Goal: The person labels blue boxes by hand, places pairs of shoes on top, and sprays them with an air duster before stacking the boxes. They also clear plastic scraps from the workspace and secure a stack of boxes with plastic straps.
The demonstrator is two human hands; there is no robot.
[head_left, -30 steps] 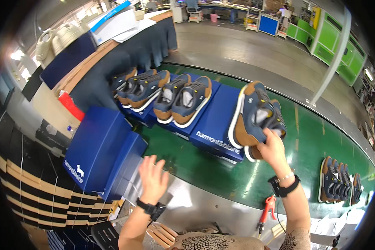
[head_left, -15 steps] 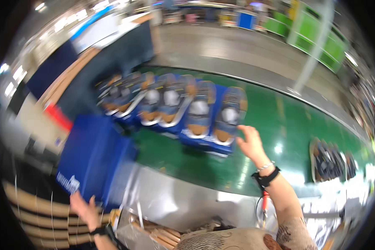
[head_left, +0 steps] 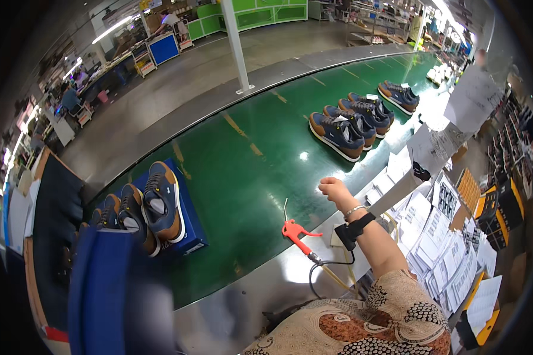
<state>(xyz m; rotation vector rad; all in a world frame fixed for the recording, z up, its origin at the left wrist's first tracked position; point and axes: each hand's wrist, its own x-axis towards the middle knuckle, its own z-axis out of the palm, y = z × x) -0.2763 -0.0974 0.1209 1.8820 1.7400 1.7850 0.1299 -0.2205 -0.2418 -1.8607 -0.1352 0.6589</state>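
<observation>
My right hand (head_left: 334,189) hangs over the near edge of the green belt (head_left: 237,177), fingers curled in and nothing seen in them. Beyond it on the belt stand several navy-and-brown sneakers (head_left: 339,137) in a row. A red air blow gun (head_left: 299,235) with a thin metal nozzle lies left of my wrist. At the lower left a blue shoebox (head_left: 100,290) shows large and blurred; my left hand is out of sight. Behind that box, more sneakers (head_left: 164,201) rest on a blue box (head_left: 189,234) on the belt.
Loose printed sheets (head_left: 438,260) are heaped to the right of my arm, by a tilted metal strip. A dark-faced panel (head_left: 56,201) borders the belt at the left. A white post (head_left: 235,47) rises past the far edge. Other people work at far-off benches.
My view has swung right. The right hand has left the boxed sneakers, moved toward the row farther along the belt, and its fingers have curled. My left hand has gone out of view.
</observation>
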